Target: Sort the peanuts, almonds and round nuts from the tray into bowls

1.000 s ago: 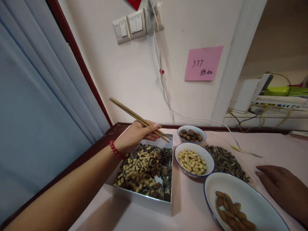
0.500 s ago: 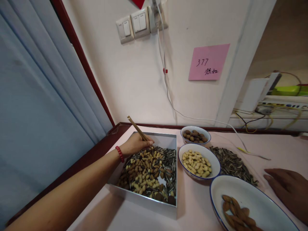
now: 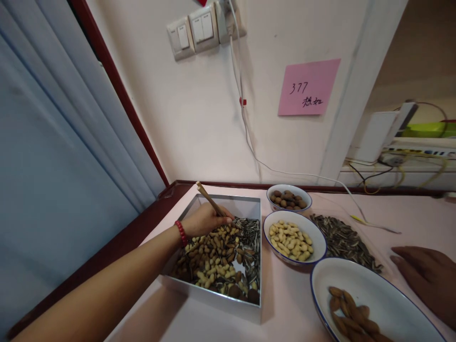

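Note:
My left hand [image 3: 210, 219], with a red bead bracelet at the wrist, is closed around a pair of chopsticks [image 3: 211, 199]. It is over the back part of a white box [image 3: 245, 308] that holds mixed peanuts [image 3: 215, 247], sunflower seeds [image 3: 251, 232] and some round brown nuts. The chopstick tips are hidden by the hand, so I cannot tell whether they pinch anything. At the right edge, my right hand [image 3: 429, 280] lies on the table with its fingers stretched out and holds nothing. A pile of sunflower seeds [image 3: 344, 242] is just left of it.
Right of the box stand a small bowl of round brown nuts [image 3: 289, 200], a bowl of peanuts [image 3: 291, 241] and a large bowl [image 3: 395, 304] with several almonds [image 3: 352, 316]. A white cable [image 3: 309, 176] runs down the wall onto the pink tabletop [image 3: 409, 213].
My left hand has moved a little to the right and slightly down with the chopsticks, toward the sunflower seeds at the back of the box. My right hand has stayed where it was.

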`<state>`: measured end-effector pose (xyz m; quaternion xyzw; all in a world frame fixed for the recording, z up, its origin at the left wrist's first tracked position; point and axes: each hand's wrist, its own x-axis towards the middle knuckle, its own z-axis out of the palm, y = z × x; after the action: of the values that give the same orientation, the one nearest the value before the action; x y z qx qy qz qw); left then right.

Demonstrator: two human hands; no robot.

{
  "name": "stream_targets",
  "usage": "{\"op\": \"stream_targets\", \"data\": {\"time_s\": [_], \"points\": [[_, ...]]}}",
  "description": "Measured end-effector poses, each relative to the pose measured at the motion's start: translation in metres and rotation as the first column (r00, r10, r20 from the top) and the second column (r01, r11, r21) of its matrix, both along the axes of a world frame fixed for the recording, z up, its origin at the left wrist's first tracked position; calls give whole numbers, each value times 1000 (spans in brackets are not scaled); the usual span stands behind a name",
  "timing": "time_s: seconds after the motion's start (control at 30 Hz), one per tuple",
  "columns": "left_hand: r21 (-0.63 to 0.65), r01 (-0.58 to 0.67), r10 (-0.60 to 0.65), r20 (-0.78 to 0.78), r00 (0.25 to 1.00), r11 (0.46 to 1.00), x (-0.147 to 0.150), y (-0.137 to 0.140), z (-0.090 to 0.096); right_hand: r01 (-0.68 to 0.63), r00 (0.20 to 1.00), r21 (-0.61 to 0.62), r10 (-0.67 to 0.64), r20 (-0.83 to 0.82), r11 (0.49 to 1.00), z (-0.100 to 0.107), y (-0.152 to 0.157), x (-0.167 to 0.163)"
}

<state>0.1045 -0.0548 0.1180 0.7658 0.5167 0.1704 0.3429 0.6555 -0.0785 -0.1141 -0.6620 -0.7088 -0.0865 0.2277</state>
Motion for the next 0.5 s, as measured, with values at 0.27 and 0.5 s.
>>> {"op": "stream_targets", "data": {"time_s": [0.27,0.5], "points": [[-50,9,-6,59,998,999,-4,0,2,-15,1000,24,15,3,1000,-3,1,2],[-52,29,-27,53,998,998,1,-2,-2,3,1000,-2,-3,3,1000,-5,1,5]]}}
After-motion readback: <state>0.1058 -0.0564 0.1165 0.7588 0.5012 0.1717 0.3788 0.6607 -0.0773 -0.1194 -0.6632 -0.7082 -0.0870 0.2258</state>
